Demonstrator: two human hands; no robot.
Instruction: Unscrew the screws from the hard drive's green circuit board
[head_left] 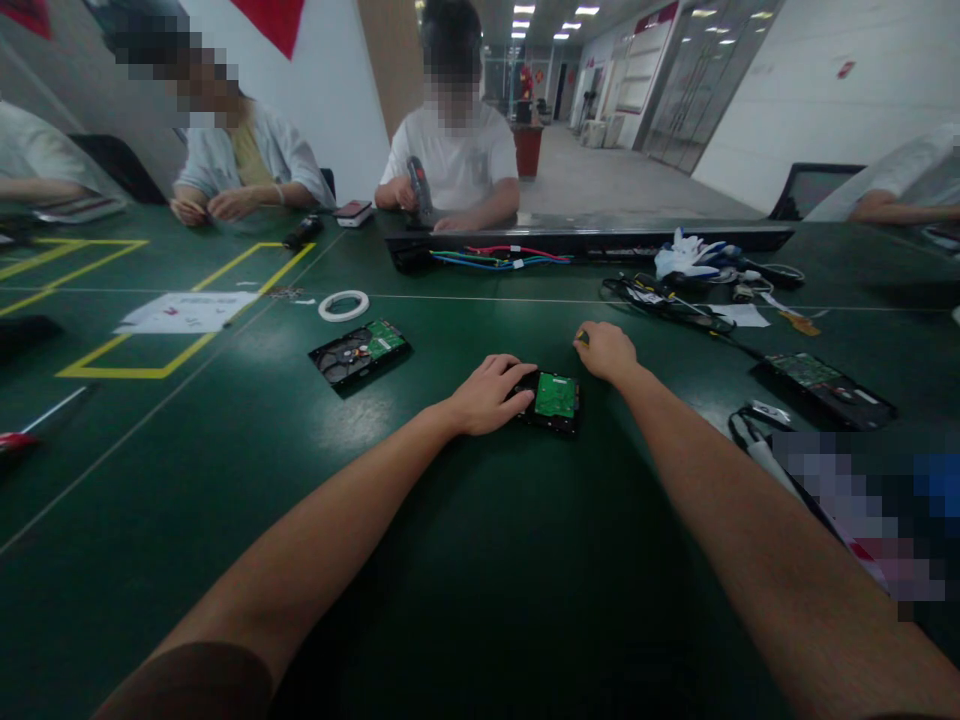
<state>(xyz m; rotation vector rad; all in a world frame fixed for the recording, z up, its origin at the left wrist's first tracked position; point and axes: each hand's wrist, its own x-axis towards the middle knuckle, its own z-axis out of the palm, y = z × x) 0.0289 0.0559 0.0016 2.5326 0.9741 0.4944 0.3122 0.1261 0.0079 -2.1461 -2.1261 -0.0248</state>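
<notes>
My left hand [492, 394] holds the left end of a hard drive [556, 396], thumb along the near side and fingers over the far side. The drive lies flat on the green table, its green circuit board facing up. Just past the drive's far right corner, my right hand [606, 352] is closed in a pinch. A small yellow and dark bit shows at its fingertips, too small to name. To the left lies a second hard drive [361, 355], also board side up, close to a white ring [343, 306].
Another drive-like device [823, 388] with cables lies at right. White gloves [691, 258] and black cables sit farther back. A long black bar [592, 245] with coloured wires crosses the far side. A red-handled screwdriver [22, 440] lies far left. Several people sit around the table.
</notes>
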